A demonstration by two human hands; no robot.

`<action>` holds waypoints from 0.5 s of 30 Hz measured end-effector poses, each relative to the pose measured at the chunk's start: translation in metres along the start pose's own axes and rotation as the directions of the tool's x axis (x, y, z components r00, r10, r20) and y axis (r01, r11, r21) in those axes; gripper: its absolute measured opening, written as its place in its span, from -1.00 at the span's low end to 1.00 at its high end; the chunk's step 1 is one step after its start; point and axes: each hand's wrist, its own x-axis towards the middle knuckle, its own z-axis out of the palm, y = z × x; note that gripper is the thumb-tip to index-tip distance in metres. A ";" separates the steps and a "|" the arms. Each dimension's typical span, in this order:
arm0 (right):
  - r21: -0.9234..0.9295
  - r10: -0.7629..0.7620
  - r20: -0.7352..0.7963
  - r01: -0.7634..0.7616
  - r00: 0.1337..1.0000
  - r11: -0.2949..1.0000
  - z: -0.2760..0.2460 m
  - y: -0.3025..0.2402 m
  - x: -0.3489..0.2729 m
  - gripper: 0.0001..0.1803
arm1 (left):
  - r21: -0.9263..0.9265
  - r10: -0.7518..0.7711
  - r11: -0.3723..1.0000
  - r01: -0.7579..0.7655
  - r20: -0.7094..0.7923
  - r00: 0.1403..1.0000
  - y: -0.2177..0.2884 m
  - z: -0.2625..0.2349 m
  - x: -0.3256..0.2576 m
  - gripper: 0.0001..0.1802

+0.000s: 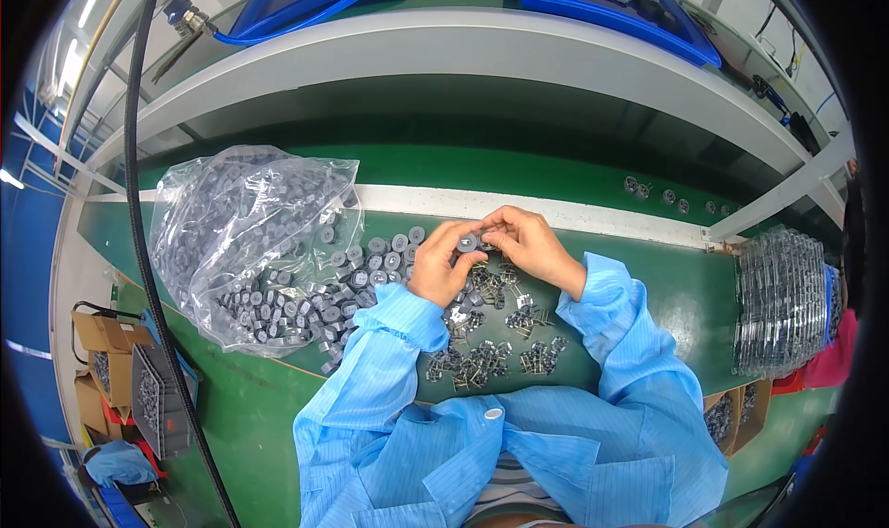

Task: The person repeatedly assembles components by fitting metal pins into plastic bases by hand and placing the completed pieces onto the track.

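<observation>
Centrally, both hands' fingers pinched one grey ring (468, 243): left hand (437, 267), right hand (530, 244); bare green desk (639, 278) lay right, plastic bag (245, 241) left.

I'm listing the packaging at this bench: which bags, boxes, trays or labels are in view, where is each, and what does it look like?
Clear crumpled plastic bag of small grey round parts: left on the green bench, mouth open toward the hands.
Brown cardboard boxes: lower left, beside the bench.
Blue plastic trays: upper shelf.
Stack of clear plastic trays: right edge.
No labels or screens can be made out.
</observation>
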 end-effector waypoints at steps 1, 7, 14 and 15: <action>0.001 0.052 0.046 -0.052 0.998 0.999 -0.003 0.002 0.001 -0.84 | 0.258 0.183 0.950 -0.177 0.003 0.983 0.005 -0.001 0.003 -0.60; 0.074 0.122 0.124 -0.132 0.985 0.988 -0.002 0.015 0.004 -0.86 | 0.247 0.204 0.949 -0.195 -0.012 0.979 -0.003 -0.002 -0.001 -0.77; -0.681 -0.434 -0.292 0.134 0.852 0.720 -0.062 0.044 0.027 -0.96 | -0.620 -0.451 0.654 0.433 0.139 0.881 -0.026 -0.023 0.001 -0.57; -0.752 -0.434 -0.328 0.047 0.839 0.658 -0.077 0.054 0.027 -0.95 | -0.708 -0.438 0.580 0.402 0.145 0.887 -0.026 -0.026 0.003 -0.53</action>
